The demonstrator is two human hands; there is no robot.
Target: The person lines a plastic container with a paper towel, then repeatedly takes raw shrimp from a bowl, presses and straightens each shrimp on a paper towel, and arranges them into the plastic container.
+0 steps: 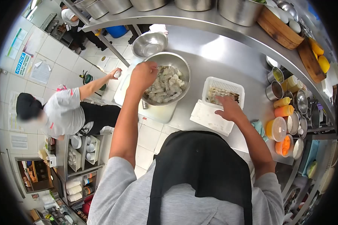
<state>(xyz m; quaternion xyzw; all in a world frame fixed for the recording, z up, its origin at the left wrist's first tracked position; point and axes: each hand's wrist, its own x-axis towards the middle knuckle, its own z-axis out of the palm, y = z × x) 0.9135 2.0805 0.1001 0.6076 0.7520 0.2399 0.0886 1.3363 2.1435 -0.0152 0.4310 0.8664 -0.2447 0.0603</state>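
Note:
A large steel bowl (187,62) holds a heap of raw, greyish shrimp (168,85). Over the bowl's left edge is my left hand (144,76), its fingers curled together; whatever they may hold is hidden. To the right, a white perforated basket (238,84) contains more shrimp (218,93), some with dark tails. My right hand (228,108) reaches over the basket's front edge with fingers spread, the fingertips at the shrimp. A white tray or lid (211,119) lies in front of the basket, partly under it.
Behind the shrimp bowl stands an emptier steel bowl (150,44). A white cutting board (163,112) lies under the large bowl. Sauce bottles and tubs (277,127) line the right side. A co-worker (64,112) reaches in from the left. An overhead shelf (191,17) holds pots.

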